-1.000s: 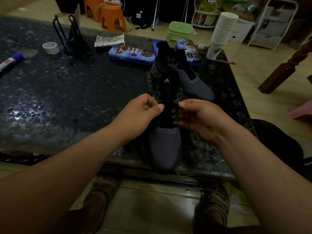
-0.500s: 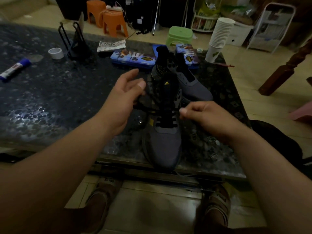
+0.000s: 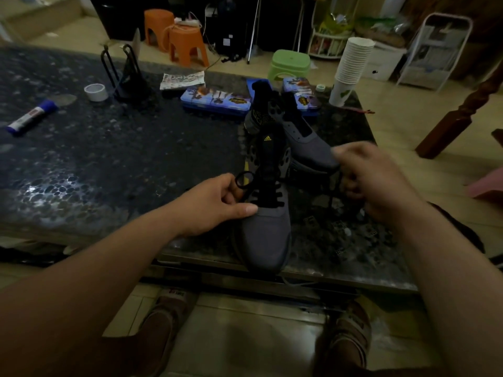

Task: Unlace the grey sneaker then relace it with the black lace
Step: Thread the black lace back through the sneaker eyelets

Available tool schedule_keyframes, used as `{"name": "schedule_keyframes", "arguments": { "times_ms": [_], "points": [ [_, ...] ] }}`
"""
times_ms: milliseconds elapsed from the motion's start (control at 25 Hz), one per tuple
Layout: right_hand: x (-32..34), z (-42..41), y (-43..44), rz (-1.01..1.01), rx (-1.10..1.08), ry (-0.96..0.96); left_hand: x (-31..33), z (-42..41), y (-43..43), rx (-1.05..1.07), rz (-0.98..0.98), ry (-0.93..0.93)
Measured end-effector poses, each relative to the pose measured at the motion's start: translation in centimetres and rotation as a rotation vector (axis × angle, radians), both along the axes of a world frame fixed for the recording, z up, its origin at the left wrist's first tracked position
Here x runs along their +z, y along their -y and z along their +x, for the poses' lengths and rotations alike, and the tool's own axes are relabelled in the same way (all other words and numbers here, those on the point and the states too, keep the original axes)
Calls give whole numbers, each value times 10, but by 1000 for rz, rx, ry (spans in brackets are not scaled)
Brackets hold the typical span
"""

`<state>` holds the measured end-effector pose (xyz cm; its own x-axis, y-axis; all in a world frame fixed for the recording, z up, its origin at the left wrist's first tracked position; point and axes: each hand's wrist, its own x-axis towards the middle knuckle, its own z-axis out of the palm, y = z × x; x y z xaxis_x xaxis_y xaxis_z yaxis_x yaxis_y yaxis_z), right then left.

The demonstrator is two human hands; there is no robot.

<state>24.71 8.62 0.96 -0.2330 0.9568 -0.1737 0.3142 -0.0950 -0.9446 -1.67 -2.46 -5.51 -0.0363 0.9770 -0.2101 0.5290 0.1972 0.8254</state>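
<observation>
Left hand (image 3: 217,205) pinches the black lace (image 3: 243,180) loop just left of the toe-near grey sneaker (image 3: 268,232); blurred right hand (image 3: 373,183) grips its right strand.

- The near sneaker (image 3: 265,235) was grey, with a black lace (image 3: 268,197).
- The tabletop (image 3: 109,159) was dark and speckled.
- Two far stools (image 3: 187,44) were orange; another stool (image 3: 290,63) was green.

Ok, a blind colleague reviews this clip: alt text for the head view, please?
A person's left hand pinches a loop of black lace on a grey sneaker at the near edge of a dark table; the blurred right hand grips another strand. A second sneaker lies behind.
</observation>
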Motion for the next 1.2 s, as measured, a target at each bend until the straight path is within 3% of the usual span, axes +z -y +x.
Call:
{"name": "schedule_keyframes", "arguments": {
  "times_ms": [40, 120, 200, 360, 440, 760, 1000, 1040, 1120, 1200],
  "points": [
    [-2, -5, 9, 81, 200, 269, -1, -1, -1, -11, -2, 20],
    [-10, -16, 20, 119, 453, 458, -1, -3, -3, -5, 12, 62],
    [-13, -21, 19, 118, 406, 399, 1, -5, -3, 35, 40, 114],
    [-12, -13, -3, 22, -56, 91, 8, -7, -5, 213, 46, 181],
    [-15, -11, -6, -9, -151, -6, 11, -6, -6, 249, 51, 195],
    [-18, 7, -17, -85, -284, -73, 8, -10, -6, 372, 103, 189],
    [-15, 8, -13, -101, -298, -110, 3, -26, -12, 725, 192, 229],
    [-14, 8, -13, -96, -295, -109, 1, -28, -12, 729, 153, 174],
    [-16, 8, -13, -71, -252, -110, 2, -17, -8, 714, 178, -187],
    [-18, 3, -11, -41, -153, -70, 16, 14, 0, 578, 521, -525]
  ]
}}
